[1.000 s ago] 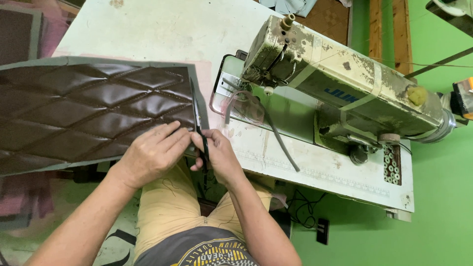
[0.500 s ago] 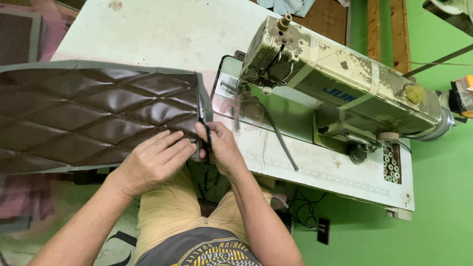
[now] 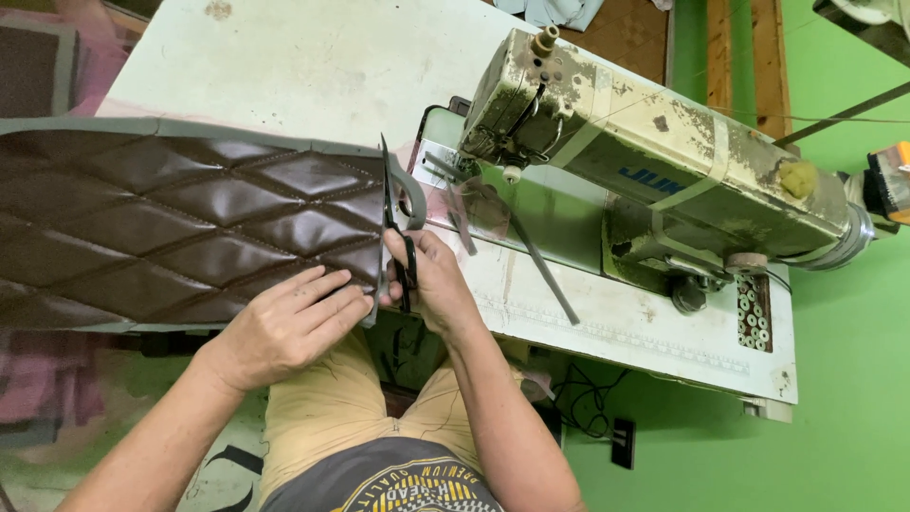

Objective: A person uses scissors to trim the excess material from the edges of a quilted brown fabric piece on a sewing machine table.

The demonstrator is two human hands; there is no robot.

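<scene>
The right hand (image 3: 434, 284) is wrapped around the handles of a pair of black scissors (image 3: 393, 223), fingers through the loops, blades pointing straight away from the person along the short end of the brown quilted panel (image 3: 180, 223). The blades look parted, riding the grey edge trim (image 3: 403, 185) where it curves round the corner. The left hand (image 3: 289, 327) lies flat, fingers spread and pressing on the near corner of the panel, just beside the scissor handles; it grips nothing, only pins the material down. The panel's long axis runs off to the left of both hands, across the pale tabletop (image 3: 284, 66), while the cutting line runs at a right angle to that, forward from the right hand. So the right hand is the one on the line, and the left sits immediately to its left. Beyond the right hand, further right, stands the worn sewing machine (image 3: 654, 161), apart from the scissors.
</scene>
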